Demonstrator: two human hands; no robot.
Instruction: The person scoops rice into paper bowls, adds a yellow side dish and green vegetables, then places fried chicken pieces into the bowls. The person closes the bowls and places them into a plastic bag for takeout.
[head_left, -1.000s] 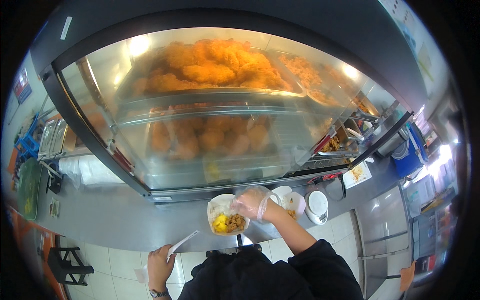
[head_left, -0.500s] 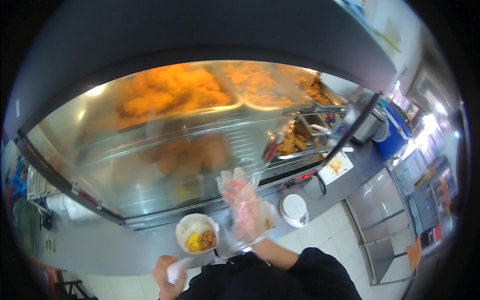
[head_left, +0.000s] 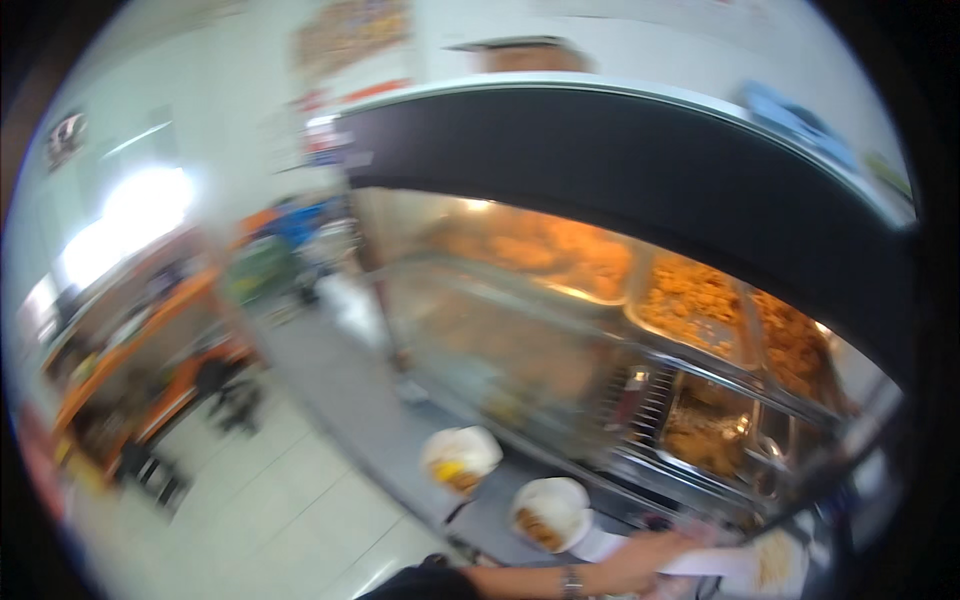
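Observation:
My left hand point(head_left: 640, 562), bare with a dark band at the wrist, reaches across the front of the counter. Its fingers are closed around a white strip point(head_left: 598, 545) that looks like paper or thin plastic. Beyond it, a pinkish, clear-gloved shape point(head_left: 697, 532) appears to be my right hand, too blurred to show its fingers. Left of the hands sits a white bowl point(head_left: 563, 492) with brown minced food. A second white bowl point(head_left: 480, 442) holds yellow and brown food and stands farther left.
A glass-fronted warmer point(head_left: 480, 330) with trays of orange fried food point(head_left: 695, 300) rises behind the counter point(head_left: 330, 370). A white board or tray point(head_left: 790, 575) lies at the right. Orange shelving point(head_left: 150, 350) and a tiled floor point(head_left: 290, 490) are at the left.
The view has swung left and tilted. My left hand, with the white strip, has crossed from left of the bowls to their right, close to the gloved hand.

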